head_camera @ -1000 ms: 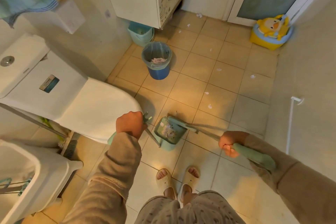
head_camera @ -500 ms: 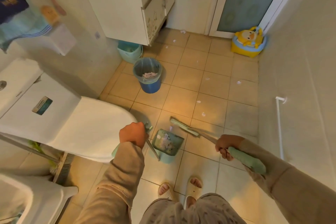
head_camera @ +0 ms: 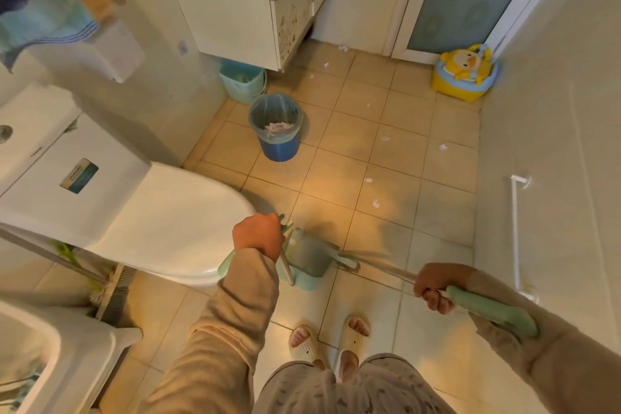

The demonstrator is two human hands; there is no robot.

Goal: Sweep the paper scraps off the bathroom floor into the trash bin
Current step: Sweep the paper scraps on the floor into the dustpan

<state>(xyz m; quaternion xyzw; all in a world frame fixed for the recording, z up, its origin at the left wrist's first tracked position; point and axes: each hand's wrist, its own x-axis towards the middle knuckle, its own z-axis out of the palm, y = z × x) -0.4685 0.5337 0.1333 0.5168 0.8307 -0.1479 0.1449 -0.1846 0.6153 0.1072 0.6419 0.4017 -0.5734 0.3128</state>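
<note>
Near the toilet's front edge, the left hand (head_camera: 258, 238) is closed around the dustpan (head_camera: 307, 257) handle while the right hand (head_camera: 437, 286) is clenched on the broom (head_camera: 484, 307) handle, its head just beside the pan. Gathering looks to be the step in hand. Paper scraps (head_camera: 375, 202) lie well ahead, toward the floor's far edge; the trash bin (head_camera: 276, 127) stands beyond. Next, reach the broom out to them.

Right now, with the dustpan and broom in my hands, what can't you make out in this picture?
- Dustpan contents: head view, pan tilted, inside blurred.
- Broom head: head view, mostly behind the dustpan.
- Floor beneath the toilet: head view, hidden by the bowl, so any scraps there are unseen.
- Far paper scraps: head view, too small to count.
- Trash bin depth: only the top layer shows.
</note>
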